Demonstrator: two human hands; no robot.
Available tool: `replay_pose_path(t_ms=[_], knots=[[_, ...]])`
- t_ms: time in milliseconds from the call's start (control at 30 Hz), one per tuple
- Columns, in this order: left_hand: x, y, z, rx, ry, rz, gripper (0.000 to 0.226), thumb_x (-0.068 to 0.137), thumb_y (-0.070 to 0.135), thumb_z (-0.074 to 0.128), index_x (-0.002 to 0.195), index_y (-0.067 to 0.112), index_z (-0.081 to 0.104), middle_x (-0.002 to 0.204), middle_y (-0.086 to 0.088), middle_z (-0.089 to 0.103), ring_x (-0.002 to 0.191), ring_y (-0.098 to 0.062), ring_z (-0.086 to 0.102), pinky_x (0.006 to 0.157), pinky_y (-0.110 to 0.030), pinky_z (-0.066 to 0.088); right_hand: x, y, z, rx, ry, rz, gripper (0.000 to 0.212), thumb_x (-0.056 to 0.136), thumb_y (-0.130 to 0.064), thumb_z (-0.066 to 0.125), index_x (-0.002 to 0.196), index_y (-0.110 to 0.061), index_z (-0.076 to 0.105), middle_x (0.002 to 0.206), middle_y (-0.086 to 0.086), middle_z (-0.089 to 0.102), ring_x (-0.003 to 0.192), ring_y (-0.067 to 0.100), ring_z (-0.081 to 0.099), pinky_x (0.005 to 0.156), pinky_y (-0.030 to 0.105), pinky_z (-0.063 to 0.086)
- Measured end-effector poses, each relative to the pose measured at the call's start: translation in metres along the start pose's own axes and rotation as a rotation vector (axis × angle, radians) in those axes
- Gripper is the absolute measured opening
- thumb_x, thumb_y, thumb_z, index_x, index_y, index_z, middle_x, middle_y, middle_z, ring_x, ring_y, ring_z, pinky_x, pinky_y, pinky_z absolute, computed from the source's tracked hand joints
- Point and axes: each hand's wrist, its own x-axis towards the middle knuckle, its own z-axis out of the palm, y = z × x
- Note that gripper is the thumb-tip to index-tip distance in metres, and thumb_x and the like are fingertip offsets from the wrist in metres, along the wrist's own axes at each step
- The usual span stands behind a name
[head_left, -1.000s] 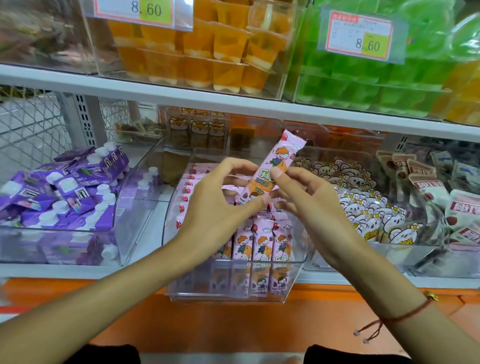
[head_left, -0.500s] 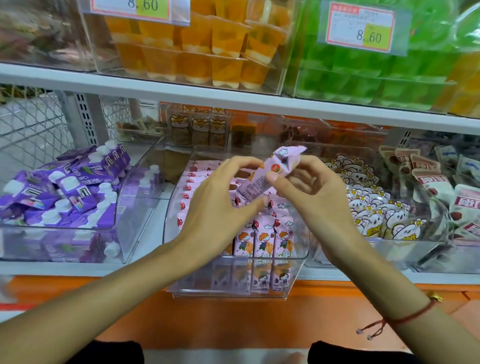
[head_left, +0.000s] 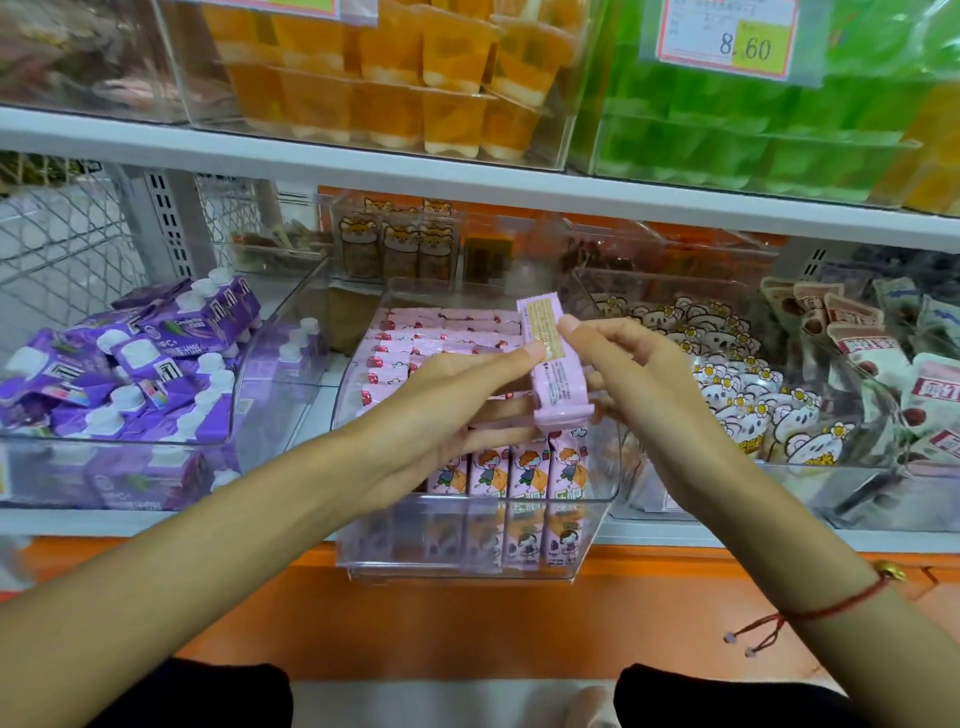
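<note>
Pinching pink packet (head_left: 557, 382) upright: left hand (head_left: 447, 415), right hand (head_left: 641, 387).

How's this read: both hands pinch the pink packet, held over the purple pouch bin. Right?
No. The left hand and right hand pinch the pink packet, but over the bin of pink packets; the purple pouch bin sits further left. Head view shows it.

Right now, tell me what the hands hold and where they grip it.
One pink packet, upright: the left hand pinches its left edge, the right hand its right edge, above mid-length.
</note>
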Motion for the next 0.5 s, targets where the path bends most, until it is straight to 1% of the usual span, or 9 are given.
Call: replay_pose_path(t_ms=[67, 100, 167, 200, 233, 267, 333, 400, 500], knots=[[0.000, 0.001, 0.000, -0.002, 0.007, -0.006, 0.028, 0.092, 0.031, 0.059, 0.110, 0.013, 0.070, 0.101, 0.000, 0.075, 0.090, -0.011, 0.072, 0.068, -0.020, 0.057, 0.000, 0.000, 0.000, 0.005, -0.006, 0.007, 0.022, 0.088, -0.034, 0.064, 0.097, -0.013, 0.062, 0.063, 0.001, 0.062, 0.053, 0.007, 0.057, 0.048, 0.018, 0.047], [0.000, 0.001, 0.000, 0.004, 0.007, -0.003, 0.027, 0.092, 0.031, 0.058, 0.110, 0.014, 0.070, 0.100, 0.001, 0.075, 0.088, -0.009, 0.072, 0.067, -0.019, 0.057, 0.000, 0.000, -0.001, 0.004, -0.013, 0.008, 0.022, 0.089, -0.033, 0.063, 0.099, -0.013, 0.062, 0.067, 0.006, 0.063, 0.056, 0.009, 0.059, 0.051, 0.021, 0.050], [-0.001, 0.000, -0.002, 0.074, 0.010, 0.036, 0.025, 0.093, 0.031, 0.057, 0.113, 0.021, 0.068, 0.098, 0.008, 0.075, 0.084, -0.002, 0.071, 0.067, -0.016, 0.055, 0.000, 0.000, 0.000, -0.010, -0.033, -0.002, 0.024, 0.090, -0.030, 0.061, 0.110, -0.015, 0.060, 0.080, 0.016, 0.065, 0.067, 0.017, 0.063, 0.062, 0.026, 0.056], [-0.001, 0.000, -0.003, 0.145, 0.012, 0.083, 0.024, 0.094, 0.030, 0.056, 0.115, 0.025, 0.066, 0.099, 0.013, 0.074, 0.086, 0.002, 0.069, 0.069, -0.014, 0.054, 0.000, 0.000, -0.001, -0.020, -0.048, -0.020, 0.027, 0.091, -0.028, 0.060, 0.116, -0.017, 0.058, 0.087, 0.017, 0.067, 0.074, 0.021, 0.066, 0.068, 0.029, 0.057], [-0.001, 0.000, -0.004, 0.218, 0.020, 0.142, 0.025, 0.095, 0.027, 0.055, 0.119, 0.029, 0.063, 0.101, 0.017, 0.073, 0.090, 0.005, 0.068, 0.071, -0.011, 0.053, 0.000, 0.000, -0.002, -0.025, -0.072, -0.049, 0.031, 0.092, -0.025, 0.059, 0.122, -0.020, 0.057, 0.092, 0.012, 0.069, 0.082, 0.020, 0.068, 0.073, 0.029, 0.057], [-0.001, 0.000, -0.005, 0.279, 0.032, 0.204, 0.028, 0.096, 0.023, 0.054, 0.123, 0.031, 0.059, 0.105, 0.018, 0.072, 0.094, 0.007, 0.066, 0.075, -0.010, 0.052, 0.000, 0.000, -0.003, -0.027, -0.106, -0.088, 0.034, 0.092, -0.024, 0.059, 0.125, -0.023, 0.055, 0.096, 0.005, 0.071, 0.089, 0.016, 0.069, 0.077, 0.026, 0.057], [-0.001, 0.000, -0.008, 0.359, 0.048, 0.338, 0.037, 0.096, 0.014, 0.054, 0.130, 0.028, 0.053, 0.119, 0.016, 0.067, 0.105, 0.006, 0.062, 0.089, -0.010, 0.048, -0.002, -0.001, -0.006, -0.023, -0.181, -0.179, 0.040, 0.088, -0.022, 0.063, 0.127, -0.024, 0.055, 0.106, -0.004, 0.070, 0.098, 0.008, 0.067, 0.082, 0.019, 0.053], [-0.002, 0.000, -0.009, 0.438, 0.045, 0.478, 0.041, 0.094, 0.005, 0.055, 0.130, 0.024, 0.052, 0.127, 0.012, 0.061, 0.115, 0.002, 0.057, 0.100, -0.016, 0.044, -0.003, -0.002, -0.009, 0.001, -0.228, -0.254, 0.045, 0.080, -0.019, 0.068, 0.123, -0.018, 0.057, 0.112, -0.003, 0.069, 0.105, 0.009, 0.065, 0.086, 0.019, 0.051], [-0.001, -0.003, -0.013, 0.537, 0.072, 0.617, 0.043, 0.092, -0.001, 0.057, 0.125, 0.026, 0.052, 0.127, 0.010, 0.060, 0.122, -0.003, 0.053, 0.106, -0.023, 0.039, -0.006, -0.003, -0.013, 0.012, -0.257, -0.341, 0.041, 0.070, -0.012, 0.074, 0.110, -0.016, 0.063, 0.107, -0.006, 0.070, 0.106, 0.011, 0.064, 0.092, 0.024, 0.050]])
